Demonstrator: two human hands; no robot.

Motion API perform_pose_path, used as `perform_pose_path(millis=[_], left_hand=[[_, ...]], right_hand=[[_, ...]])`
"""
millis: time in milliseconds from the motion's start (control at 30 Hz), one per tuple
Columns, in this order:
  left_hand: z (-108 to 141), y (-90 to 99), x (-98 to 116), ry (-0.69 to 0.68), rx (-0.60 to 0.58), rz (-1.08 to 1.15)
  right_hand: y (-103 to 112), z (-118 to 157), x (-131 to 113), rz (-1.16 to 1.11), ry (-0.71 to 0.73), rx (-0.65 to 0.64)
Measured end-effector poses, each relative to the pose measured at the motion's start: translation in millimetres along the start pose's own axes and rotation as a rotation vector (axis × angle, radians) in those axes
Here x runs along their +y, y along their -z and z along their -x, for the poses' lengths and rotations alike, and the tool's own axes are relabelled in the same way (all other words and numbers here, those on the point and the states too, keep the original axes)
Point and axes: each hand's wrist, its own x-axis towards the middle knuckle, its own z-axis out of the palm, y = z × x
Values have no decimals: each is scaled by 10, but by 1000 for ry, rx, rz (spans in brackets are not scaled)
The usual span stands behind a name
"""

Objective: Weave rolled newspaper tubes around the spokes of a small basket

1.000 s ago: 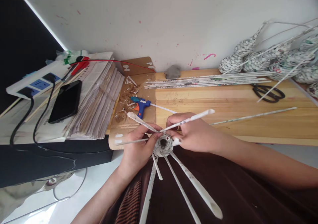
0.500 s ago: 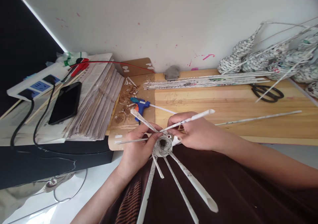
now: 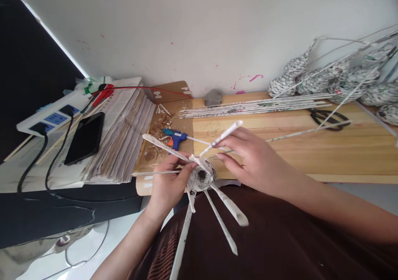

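Note:
A small round woven paper piece [image 3: 202, 175] with a dark hollow centre is held above my lap, and several rolled paper tubes [image 3: 228, 203] stick out around it. My left hand [image 3: 169, 180] grips its left edge, thumb on top near the rim. At its upper right, my right hand [image 3: 245, 151] pinches a thin paper strand [image 3: 286, 136] that runs off to the right over the table. One upright tube [image 3: 225, 134] passes beside the right fingers.
A blue glue gun [image 3: 178, 139] lies on brown card beyond my hands. Behind are paper sticks [image 3: 248, 108], black scissors [image 3: 329, 119] and woven paper shapes [image 3: 282, 83]. Stacked newspapers [image 3: 124, 135], a phone [image 3: 85, 138] and a power strip [image 3: 56, 114] are at left.
My right hand has lifted slightly away from the woven piece, and the long strand has swung up toward the scissors. The tubes have shifted with the piece, one now crossing its top.

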Motion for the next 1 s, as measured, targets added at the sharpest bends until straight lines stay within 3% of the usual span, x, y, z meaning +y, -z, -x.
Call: perform_pose_path(millis=[67,200,400,533,733,1000], left_hand=[[-73,-20,-2,2,31,42],[-212,-151,-26,-47,75,115],[-322,-374,-44,-28,11,146],[-362,-380,-27,-46,-51,52],[-405,-405,-99,-112,-47,-13],[-406,-387,-35,-170,-45,-136]], right_hand=[[55,57,-14,-11,-30,92],[-13,138,7,-183,-249,-79],[-265,104,222,-275,-310,3],[-312,88,278,-299,-309,15],[-356,81,248,-327,-332,48],[-544,79,330,-536,-506,88]])
